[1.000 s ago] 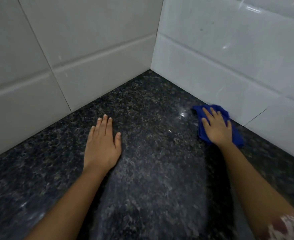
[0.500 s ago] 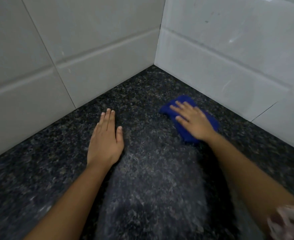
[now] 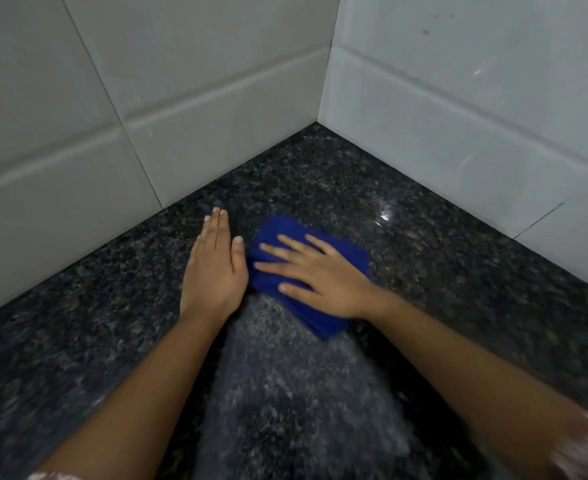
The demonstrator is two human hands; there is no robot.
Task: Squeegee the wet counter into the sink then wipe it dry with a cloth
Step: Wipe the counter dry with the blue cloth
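The fingers [image 3: 278, 249] of the right hand [image 3: 320, 275] are straight and spread wide, pressing flat on a folded deep-blue cloth [image 3: 278, 230]. The cloth lies at the centre of the frame on the dark speckled granite counter [image 3: 320, 174]. Just left of the cloth, the left hand [image 3: 213, 271] rests palm-down on bare stone, its fingers straight and close together and its thumb right beside the cloth's edge. Beyond both hands the counter runs into a corner of pale glossy wall tiles [image 3: 181, 81] at upper centre, with a bright glint on the stone toward the upper right.
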